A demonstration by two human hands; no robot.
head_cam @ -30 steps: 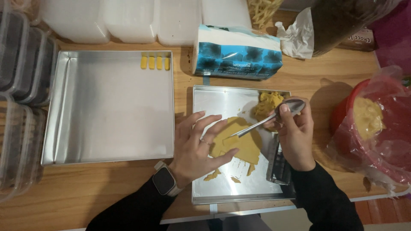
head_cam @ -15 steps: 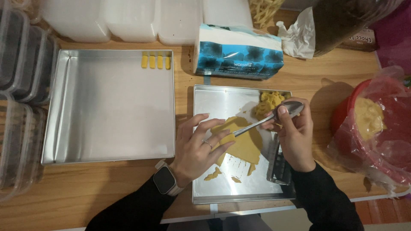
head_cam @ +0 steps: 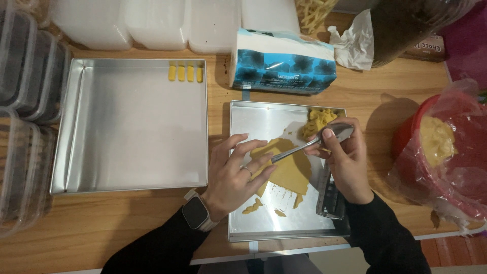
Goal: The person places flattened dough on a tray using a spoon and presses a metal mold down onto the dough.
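Stacked clear lidded containers point(head_cam: 23, 101) lined the far left of the wooden bench point(head_cam: 101, 223). Beside them lay a large metal tray point(head_cam: 127, 132) with four small yellow dough strips point(head_cam: 185, 72) at its top edge. The left hand point(head_cam: 236, 172) (a smartwatch point(head_cam: 197, 213) on its wrist) rested spread open, fingers flat on a sheet of yellow dough point(head_cam: 289, 165) in the smaller metal tray point(head_cam: 253, 122). The right hand point(head_cam: 345, 162) was closed around a metal spoon point(head_cam: 317, 142), its handle tip against the dough. A red bowl point(head_cam: 446, 152) in plastic stood far right.
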